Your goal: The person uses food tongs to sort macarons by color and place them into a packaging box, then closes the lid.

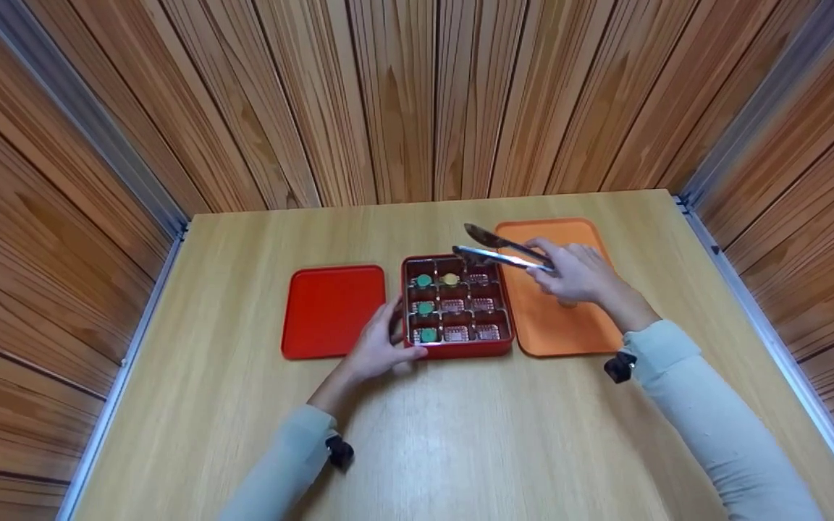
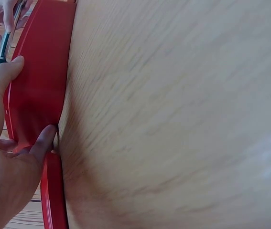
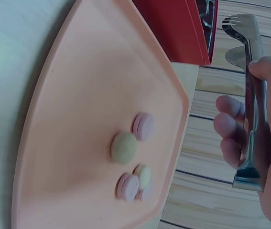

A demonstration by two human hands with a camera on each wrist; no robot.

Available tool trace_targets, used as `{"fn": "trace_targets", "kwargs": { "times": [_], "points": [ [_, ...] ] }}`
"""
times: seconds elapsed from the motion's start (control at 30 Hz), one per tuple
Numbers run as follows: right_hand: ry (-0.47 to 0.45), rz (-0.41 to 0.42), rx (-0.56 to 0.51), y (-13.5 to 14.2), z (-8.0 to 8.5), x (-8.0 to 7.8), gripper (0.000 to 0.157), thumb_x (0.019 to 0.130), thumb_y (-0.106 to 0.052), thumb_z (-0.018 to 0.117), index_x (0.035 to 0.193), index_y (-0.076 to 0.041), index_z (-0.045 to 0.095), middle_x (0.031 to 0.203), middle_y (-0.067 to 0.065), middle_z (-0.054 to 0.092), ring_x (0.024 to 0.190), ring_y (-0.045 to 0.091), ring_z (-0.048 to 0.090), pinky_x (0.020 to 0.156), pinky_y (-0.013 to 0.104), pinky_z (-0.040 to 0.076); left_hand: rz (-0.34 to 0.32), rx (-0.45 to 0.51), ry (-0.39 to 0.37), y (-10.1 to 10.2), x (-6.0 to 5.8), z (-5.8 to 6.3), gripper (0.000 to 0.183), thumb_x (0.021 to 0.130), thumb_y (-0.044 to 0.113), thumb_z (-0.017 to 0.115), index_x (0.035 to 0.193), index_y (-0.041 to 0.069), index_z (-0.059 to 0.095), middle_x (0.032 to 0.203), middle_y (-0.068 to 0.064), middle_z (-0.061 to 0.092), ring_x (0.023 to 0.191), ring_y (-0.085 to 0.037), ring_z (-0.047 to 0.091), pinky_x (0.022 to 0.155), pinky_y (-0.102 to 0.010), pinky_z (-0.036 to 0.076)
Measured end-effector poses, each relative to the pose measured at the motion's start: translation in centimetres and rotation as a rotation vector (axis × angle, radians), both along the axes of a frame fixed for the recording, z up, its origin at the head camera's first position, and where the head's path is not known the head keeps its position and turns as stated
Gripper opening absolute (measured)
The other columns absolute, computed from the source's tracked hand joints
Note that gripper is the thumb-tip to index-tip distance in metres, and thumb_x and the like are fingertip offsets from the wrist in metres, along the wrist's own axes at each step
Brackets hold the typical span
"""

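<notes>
My left hand (image 1: 376,346) holds the front left corner of a dark red box (image 1: 460,352), thumb at the front rim and fingers along the left side. A clear divided insert lines the box. Three green macarons (image 1: 426,308) fill its left column, and a yellow macaron (image 1: 450,279) sits in the middle of the back row. Above the orange tray (image 1: 554,333), my right hand (image 1: 573,271) grips metal tongs (image 1: 504,258). Their arms are spread with nothing between the tips, which hang over the box's back right corner. In the right wrist view, pink macarons (image 3: 127,186) and a green macaron (image 3: 124,148) lie on the tray.
A red lid-like tray (image 1: 334,311) lies left of the box, close to my left hand. A pale yellow macaron (image 3: 143,175) rests among the pink ones. Wood-panelled walls (image 1: 417,101) enclose the table (image 1: 460,434) at the back and both sides.
</notes>
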State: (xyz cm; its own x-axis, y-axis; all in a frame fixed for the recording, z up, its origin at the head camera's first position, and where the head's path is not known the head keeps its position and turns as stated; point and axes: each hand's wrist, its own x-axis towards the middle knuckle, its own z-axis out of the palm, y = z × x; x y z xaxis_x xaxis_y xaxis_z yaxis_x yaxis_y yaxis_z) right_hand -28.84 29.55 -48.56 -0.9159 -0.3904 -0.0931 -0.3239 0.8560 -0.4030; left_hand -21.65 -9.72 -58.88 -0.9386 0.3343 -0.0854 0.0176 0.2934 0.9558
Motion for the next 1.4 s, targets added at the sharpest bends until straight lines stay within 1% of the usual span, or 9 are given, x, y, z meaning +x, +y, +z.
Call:
{"fn": "trace_targets", "kwargs": {
  "times": [0.1, 0.27, 0.47, 0.6, 0.7, 0.8, 1.13, 1.27, 1.4],
  "points": [
    [0.03, 0.02, 0.0, 0.8, 0.1, 0.1, 0.052, 0.117, -0.039, 0.061, 0.162, -0.015, 0.05, 0.081, 0.004, 0.074, 0.058, 0.016, 0.057, 0.056, 0.028, 0.041, 0.003, -0.004, -0.005, 0.0, 0.1, 0.1, 0.117, 0.091, 0.02, 0.096, 0.18, 0.009, 0.021, 0.18, -0.02, 0.037, 0.167, -0.04, 0.042, 0.134, -0.053, 0.047],
    [0.052, 0.025, 0.018, 2.2, 0.1, 0.3, 0.05, 0.116, -0.035, 0.063, 0.159, -0.012, 0.052, 0.085, 0.006, 0.061, 0.068, 0.02, 0.054, 0.062, 0.031, 0.04, 0.009, 0.001, -0.009, 0.0, 0.1, 0.2, 0.116, 0.09, 0.018, 0.096, 0.18, 0.009, 0.023, 0.179, -0.02, 0.038, 0.166, -0.039, 0.042, 0.134, -0.052, 0.046],
    [0.015, -0.016, -0.019, 4.0, 0.4, 0.7, 0.054, 0.115, -0.037, 0.065, 0.16, -0.01, 0.052, 0.084, 0.005, 0.059, 0.065, 0.02, 0.051, 0.058, 0.029, 0.038, 0.009, 0.014, 0.004, 0.0, 0.1, 0.2, 0.116, 0.09, 0.016, 0.097, 0.179, 0.007, 0.023, 0.178, -0.022, 0.039, 0.165, -0.04, 0.044, 0.133, -0.053, 0.047],
    [-0.023, -0.054, -0.038, 5.1, 0.7, 0.9, 0.055, 0.114, -0.035, 0.068, 0.161, -0.011, 0.052, 0.084, 0.006, 0.069, 0.063, 0.019, 0.057, 0.054, 0.026, 0.039, 0.012, 0.003, 0.004, 0.0, 0.1, 0.2, 0.117, 0.09, 0.016, 0.097, 0.18, 0.008, 0.023, 0.179, -0.022, 0.038, 0.167, -0.04, 0.042, 0.134, -0.053, 0.046],
    [-0.039, -0.079, -0.047, 5.7, 0.7, 1.1, 0.053, 0.112, -0.032, 0.071, 0.159, -0.013, 0.054, 0.096, 0.011, 0.082, 0.073, 0.022, 0.071, 0.057, 0.026, 0.045, 0.015, -0.012, 0.002, 0.0, 0.1, 0.2, 0.117, 0.09, 0.017, 0.097, 0.18, 0.009, 0.023, 0.18, -0.021, 0.037, 0.168, -0.04, 0.04, 0.135, -0.053, 0.045],
    [-0.039, -0.088, -0.045, 6.3, 0.7, 1.3, 0.053, 0.111, -0.033, 0.074, 0.157, -0.013, 0.056, 0.101, 0.013, 0.085, 0.075, 0.023, 0.073, 0.058, 0.026, 0.047, 0.015, -0.024, 0.005, 0.1, 0.1, 0.2, 0.118, 0.089, 0.017, 0.098, 0.18, 0.009, 0.023, 0.18, -0.021, 0.038, 0.168, -0.041, 0.04, 0.135, -0.053, 0.045],
    [0.057, -0.081, 0.037, 8.9, 0.3, 2.1, 0.055, 0.11, -0.044, 0.073, 0.152, -0.01, 0.063, 0.072, 0.001, 0.051, 0.057, 0.016, 0.047, 0.052, 0.026, 0.034, 0.01, -0.028, -0.004, 0.2, 0.1, 0.2, 0.118, 0.09, 0.019, 0.098, 0.18, 0.011, 0.022, 0.18, -0.02, 0.037, 0.169, -0.039, 0.039, 0.136, -0.052, 0.044],
    [0.127, -0.066, 0.062, 10.0, 0.0, 2.4, 0.046, 0.11, -0.036, 0.073, 0.147, -0.008, 0.066, 0.066, -0.002, 0.046, 0.053, 0.013, 0.041, 0.049, 0.025, 0.031, 0.004, -0.023, 0.009, 0.2, 0.1, 0.1, 0.117, 0.09, 0.018, 0.097, 0.18, 0.01, 0.022, 0.179, -0.021, 0.038, 0.166, -0.04, 0.041, 0.135, -0.053, 0.045],
    [0.1, -0.086, 0.078, 11.0, 0.0, 2.7, 0.047, 0.111, -0.04, 0.071, 0.148, -0.011, 0.066, 0.067, -0.003, 0.045, 0.052, 0.014, 0.042, 0.049, 0.025, 0.031, 0.004, -0.015, 0.008, 0.1, 0.0, 0.1, 0.117, 0.09, 0.017, 0.097, 0.18, 0.009, 0.022, 0.179, -0.022, 0.038, 0.166, -0.04, 0.042, 0.133, -0.053, 0.047]
  ]
}}
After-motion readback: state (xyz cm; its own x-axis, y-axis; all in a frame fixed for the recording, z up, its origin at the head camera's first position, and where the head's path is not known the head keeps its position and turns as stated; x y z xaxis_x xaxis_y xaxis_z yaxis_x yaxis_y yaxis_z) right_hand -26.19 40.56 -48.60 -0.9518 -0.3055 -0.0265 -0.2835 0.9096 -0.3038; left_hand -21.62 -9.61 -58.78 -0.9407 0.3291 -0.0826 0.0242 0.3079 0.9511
